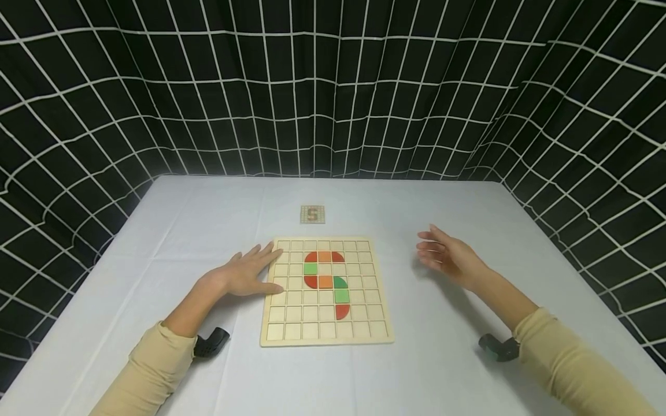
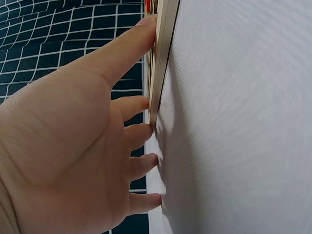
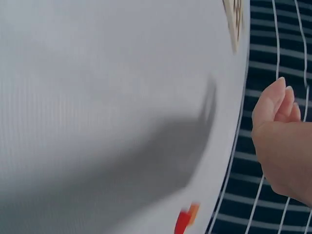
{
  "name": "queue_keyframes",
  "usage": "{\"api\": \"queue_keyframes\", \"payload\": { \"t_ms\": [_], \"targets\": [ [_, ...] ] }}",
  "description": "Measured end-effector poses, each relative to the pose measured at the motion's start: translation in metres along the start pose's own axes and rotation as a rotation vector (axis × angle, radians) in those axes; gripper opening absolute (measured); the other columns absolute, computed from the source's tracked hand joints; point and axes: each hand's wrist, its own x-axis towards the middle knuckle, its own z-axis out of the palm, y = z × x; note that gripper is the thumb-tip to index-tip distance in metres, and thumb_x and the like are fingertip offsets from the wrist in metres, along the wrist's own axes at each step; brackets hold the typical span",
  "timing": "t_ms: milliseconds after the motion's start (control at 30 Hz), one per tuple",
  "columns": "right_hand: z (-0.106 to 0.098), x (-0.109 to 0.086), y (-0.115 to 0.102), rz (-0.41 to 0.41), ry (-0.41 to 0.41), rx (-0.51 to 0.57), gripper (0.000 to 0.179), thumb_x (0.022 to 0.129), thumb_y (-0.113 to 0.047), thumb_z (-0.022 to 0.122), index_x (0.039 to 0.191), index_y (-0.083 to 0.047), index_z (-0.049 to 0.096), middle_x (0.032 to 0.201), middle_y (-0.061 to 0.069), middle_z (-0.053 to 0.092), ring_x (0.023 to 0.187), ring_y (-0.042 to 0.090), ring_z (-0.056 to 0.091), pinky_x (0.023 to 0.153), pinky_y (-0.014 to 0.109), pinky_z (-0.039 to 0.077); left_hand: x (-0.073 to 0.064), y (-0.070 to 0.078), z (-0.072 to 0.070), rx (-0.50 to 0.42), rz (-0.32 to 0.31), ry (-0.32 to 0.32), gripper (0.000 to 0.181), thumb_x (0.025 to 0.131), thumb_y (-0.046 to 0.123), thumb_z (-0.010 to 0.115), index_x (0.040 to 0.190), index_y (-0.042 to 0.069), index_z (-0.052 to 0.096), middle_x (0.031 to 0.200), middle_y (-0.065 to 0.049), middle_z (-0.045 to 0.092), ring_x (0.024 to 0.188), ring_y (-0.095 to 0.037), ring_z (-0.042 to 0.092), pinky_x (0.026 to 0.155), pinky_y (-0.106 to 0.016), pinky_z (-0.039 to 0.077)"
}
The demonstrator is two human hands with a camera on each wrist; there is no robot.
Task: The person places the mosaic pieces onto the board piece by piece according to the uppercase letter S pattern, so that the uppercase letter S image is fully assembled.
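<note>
A square wooden grid board lies on the white table, with red, orange and green pieces forming a curved line in its cells. Among them are a red quarter-round at the lower end and a light green square above it. My left hand is spread at the board's left edge. Its thumb rests on the rim in the left wrist view, with the other fingers along the edge and the table. To the right of the board, my right hand hovers over the table, fingers loosely bent and holding nothing.
Behind the board lies a small square card with an S-shaped pattern. The right wrist view shows a red piece and an orange piece on the table. Black curtains with white grid lines surround the table.
</note>
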Motion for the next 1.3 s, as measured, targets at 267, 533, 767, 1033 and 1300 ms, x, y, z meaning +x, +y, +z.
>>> {"api": "queue_keyframes", "payload": {
  "t_ms": [267,533,767,1033,1300],
  "targets": [
    [-0.048,0.005,-0.011,-0.023,0.026,0.15,0.032,0.096,-0.039,0.055,0.11,-0.011,0.059,0.099,0.002,0.064,0.095,0.013,0.064,0.088,0.024,0.05,0.0,0.0,0.002,-0.006,-0.001,0.002,0.089,0.088,0.055,0.058,0.152,0.005,0.02,0.156,-0.02,0.009,0.141,-0.043,0.006,0.108,-0.065,0.005],
    [-0.087,0.01,-0.017,-0.038,0.075,0.224,0.026,0.094,-0.037,0.057,0.098,-0.014,0.068,0.099,0.003,0.066,0.094,0.014,0.063,0.088,0.024,0.05,0.0,0.001,0.002,-0.009,-0.01,0.006,0.089,0.088,0.055,0.057,0.152,0.006,0.02,0.157,-0.019,0.01,0.141,-0.043,0.006,0.108,-0.065,0.005],
    [-0.109,0.014,-0.016,-0.04,0.087,0.179,0.024,0.095,-0.039,0.055,0.098,-0.018,0.067,0.095,-0.001,0.068,0.092,0.012,0.064,0.086,0.023,0.05,0.0,0.002,0.002,-0.004,-0.011,0.015,0.088,0.088,0.055,0.058,0.152,0.006,0.022,0.157,-0.019,0.011,0.141,-0.043,0.007,0.108,-0.065,0.006],
    [-0.119,0.021,-0.006,-0.112,0.027,-0.115,0.041,0.101,-0.038,0.041,0.13,-0.008,0.044,0.108,-0.003,0.061,0.099,0.007,0.058,0.088,0.021,0.049,0.001,0.002,0.002,-0.005,-0.016,0.015,0.088,0.088,0.055,0.058,0.151,0.005,0.022,0.157,-0.018,0.011,0.141,-0.043,0.008,0.108,-0.065,0.007],
    [-0.116,0.026,0.002,-0.072,0.069,-0.581,0.066,0.102,-0.039,0.041,0.15,0.0,0.019,0.148,0.023,0.03,0.128,0.025,0.042,0.107,0.038,0.032,0.001,0.002,0.002,0.006,-0.017,0.016,0.089,0.088,0.056,0.058,0.151,0.006,0.023,0.156,-0.018,0.012,0.141,-0.043,0.009,0.108,-0.065,0.007]
  ]
}}
